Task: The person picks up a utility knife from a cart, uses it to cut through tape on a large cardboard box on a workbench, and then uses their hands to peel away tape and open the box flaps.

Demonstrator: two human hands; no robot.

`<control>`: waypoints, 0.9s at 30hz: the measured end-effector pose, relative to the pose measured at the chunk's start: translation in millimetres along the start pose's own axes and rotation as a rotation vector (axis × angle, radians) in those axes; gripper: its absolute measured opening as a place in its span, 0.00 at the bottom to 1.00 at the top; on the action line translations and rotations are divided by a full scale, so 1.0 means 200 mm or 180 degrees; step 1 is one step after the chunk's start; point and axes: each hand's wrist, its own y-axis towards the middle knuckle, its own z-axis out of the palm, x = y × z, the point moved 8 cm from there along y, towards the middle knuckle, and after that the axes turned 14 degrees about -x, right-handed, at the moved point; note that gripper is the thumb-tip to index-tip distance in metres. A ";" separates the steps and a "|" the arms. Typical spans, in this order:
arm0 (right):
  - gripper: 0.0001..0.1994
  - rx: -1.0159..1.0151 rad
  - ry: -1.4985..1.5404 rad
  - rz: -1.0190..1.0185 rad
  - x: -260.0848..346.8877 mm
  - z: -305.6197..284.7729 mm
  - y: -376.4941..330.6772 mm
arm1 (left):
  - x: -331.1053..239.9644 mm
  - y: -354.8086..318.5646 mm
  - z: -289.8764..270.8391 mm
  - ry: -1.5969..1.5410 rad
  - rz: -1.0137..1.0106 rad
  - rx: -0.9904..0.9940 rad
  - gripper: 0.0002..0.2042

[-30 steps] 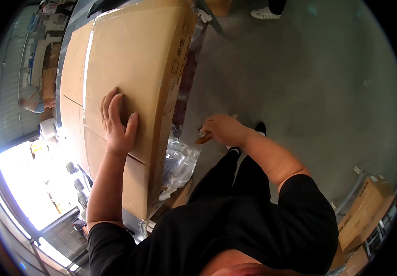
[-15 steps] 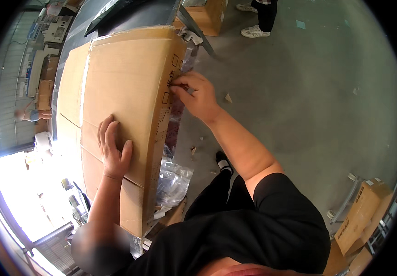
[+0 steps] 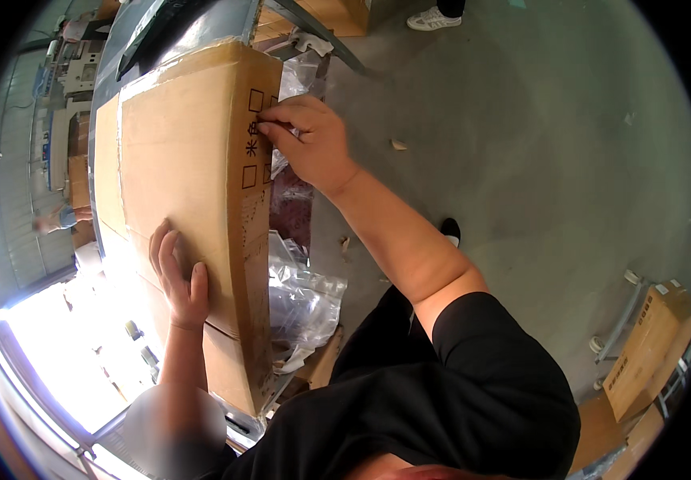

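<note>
A large brown cardboard box (image 3: 173, 152) lies on the table in front of me, its narrow side marked with dark print and small outlined squares. My left hand (image 3: 180, 280) rests on the top face, fingers stretched and thumb apart, pressing nothing but the cardboard. At the printed side, my right hand (image 3: 307, 144) is closed in a pinch, its fingertips against the print near the upper square. Whatever is between those fingers, if anything, is too small or hidden to make out.
Clear plastic film (image 3: 305, 300) hangs beside the box's near right side. A dark flat object (image 3: 149, 36) lies on the table beyond it. Cartons (image 3: 641, 352) stand on a wheeled rack at lower right. Someone's shoe (image 3: 435, 19) shows at the top; scraps dot the floor.
The box sits further left in view, and more of its printed side shows. My right fingertips have moved to a farther spot along the print, still pinched. My left hand stays on top.
</note>
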 end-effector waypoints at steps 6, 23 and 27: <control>0.08 -0.0154 0.0238 -0.0329 0.05 0.02 0.01 | -0.01 0.01 0.00 -0.0113 0.0044 -0.0020 0.30; 0.08 -0.0137 -0.0170 -0.1175 0.08 0.01 0.07 | -0.03 0.02 0.01 0.0013 0.0038 0.0031 0.30; 0.07 0.0452 -0.0065 -0.0107 0.02 0.05 0.11 | -0.02 0.02 0.01 -0.0103 0.0064 -0.0005 0.30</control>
